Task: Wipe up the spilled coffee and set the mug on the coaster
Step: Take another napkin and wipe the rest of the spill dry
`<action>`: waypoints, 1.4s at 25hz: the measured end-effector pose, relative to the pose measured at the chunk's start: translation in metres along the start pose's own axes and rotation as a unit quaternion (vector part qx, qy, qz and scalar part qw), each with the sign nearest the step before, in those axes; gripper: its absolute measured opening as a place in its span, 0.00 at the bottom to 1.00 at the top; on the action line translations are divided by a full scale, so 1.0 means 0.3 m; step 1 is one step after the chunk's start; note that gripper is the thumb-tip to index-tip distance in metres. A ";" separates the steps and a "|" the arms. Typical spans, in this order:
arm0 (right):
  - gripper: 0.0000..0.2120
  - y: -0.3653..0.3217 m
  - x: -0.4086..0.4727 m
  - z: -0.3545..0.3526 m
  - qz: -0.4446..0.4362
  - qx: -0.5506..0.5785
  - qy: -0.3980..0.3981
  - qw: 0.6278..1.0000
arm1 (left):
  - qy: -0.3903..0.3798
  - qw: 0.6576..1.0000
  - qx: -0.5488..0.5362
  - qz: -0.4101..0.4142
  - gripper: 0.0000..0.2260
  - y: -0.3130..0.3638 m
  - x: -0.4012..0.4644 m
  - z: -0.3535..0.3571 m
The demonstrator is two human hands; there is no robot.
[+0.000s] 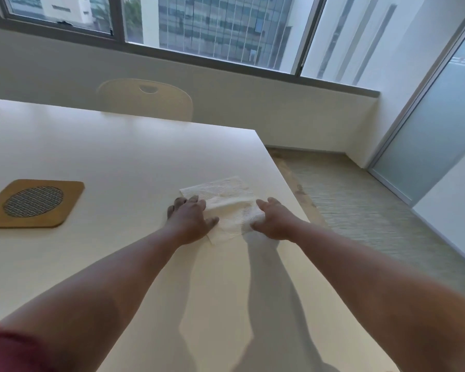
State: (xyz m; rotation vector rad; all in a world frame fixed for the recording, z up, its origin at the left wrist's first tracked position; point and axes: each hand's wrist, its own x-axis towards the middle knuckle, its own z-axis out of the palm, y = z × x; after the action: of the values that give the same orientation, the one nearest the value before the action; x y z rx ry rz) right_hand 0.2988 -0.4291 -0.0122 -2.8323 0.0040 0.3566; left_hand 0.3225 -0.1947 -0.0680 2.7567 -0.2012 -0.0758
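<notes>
A white paper towel [227,200] lies partly folded on the cream table [118,157], close to its right edge. My left hand [191,220] rests flat on the towel's left side with the fingers spread. My right hand [273,221] grips the towel's right side, fingers curled into the bunched paper. A square wooden coaster [70,196] with a round woven centre sits at the left of the table. No mug is in view. I see no coffee stain on the table around the towel.
The table's right edge [287,181] runs just beyond the towel, with carpet floor [360,210] below. A pale chair back [145,100] stands behind the far edge. Windows line the far wall; a frosted glass door [435,135] is at right.
</notes>
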 end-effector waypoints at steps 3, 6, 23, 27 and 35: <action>0.32 -0.012 0.002 0.011 -0.011 -0.063 -0.013 0.998 | 0.063 0.994 -0.093 -0.009 0.14 0.002 -0.014 -0.014; 0.31 -0.032 -0.043 0.000 -0.032 -0.077 -0.008 0.996 | 0.103 0.977 -0.187 -0.026 0.06 0.000 -0.069 -0.058; 0.11 -0.287 -0.618 -0.211 -0.215 0.162 0.033 0.963 | 0.130 0.943 -0.286 0.107 0.04 0.015 -0.674 -0.574; 0.10 -0.336 -0.716 -0.205 -0.221 0.235 0.000 0.947 | 0.116 0.927 -0.349 0.074 0.05 -0.020 -0.772 -0.635; 0.09 -0.449 -0.717 -0.131 -0.206 0.333 -0.079 0.917 | -0.008 0.881 -0.468 0.064 0.13 -0.196 -0.791 -0.678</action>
State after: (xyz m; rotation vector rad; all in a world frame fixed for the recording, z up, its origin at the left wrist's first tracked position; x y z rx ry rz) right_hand 0.1048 -0.3179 0.1143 -2.0544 -0.4168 0.3924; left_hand 0.1117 -0.0312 0.1052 1.7688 -0.2618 -0.1217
